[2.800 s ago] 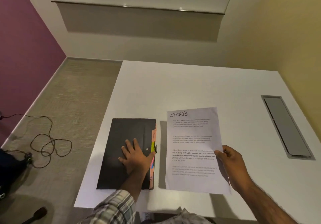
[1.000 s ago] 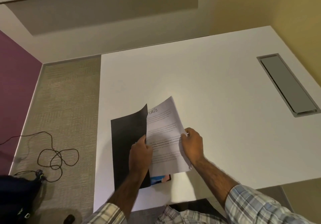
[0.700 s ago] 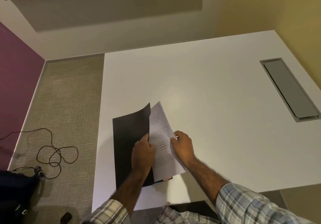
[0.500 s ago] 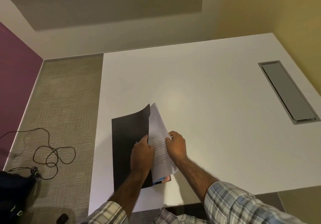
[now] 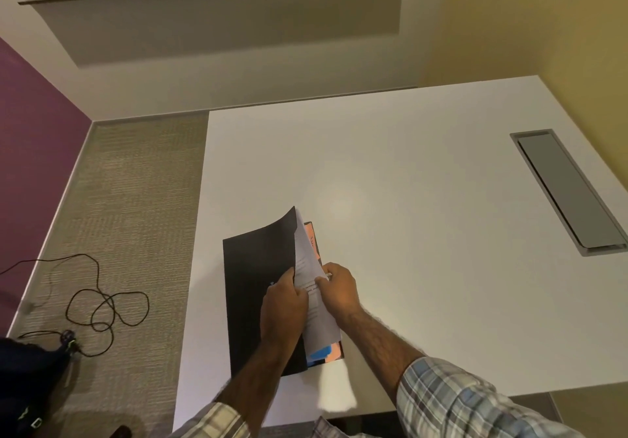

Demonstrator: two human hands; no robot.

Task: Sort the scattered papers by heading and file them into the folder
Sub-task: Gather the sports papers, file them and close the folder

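A black folder [image 5: 251,288] lies near the front left of the white table [image 5: 424,206]. Its front cover is lifted at the right edge by my left hand [image 5: 283,308], which grips that edge. A printed white sheet [image 5: 311,288] stands almost on edge in the opening, most of it tucked under the cover. My right hand [image 5: 339,289] pinches the sheet's right edge. Orange and blue divider tabs [image 5: 323,352] stick out at the folder's right side and lower corner.
A grey recessed cable hatch [image 5: 571,193] sits in the table at the right. On the carpet to the left lie a looped black cable [image 5: 102,305] and a dark bag [image 5: 27,380]. The table's left edge is close to the folder.
The sheet went from lying flat beside the shut folder to sliding leftward under the lifted cover. My left hand moved from resting on the folder to holding its cover up.
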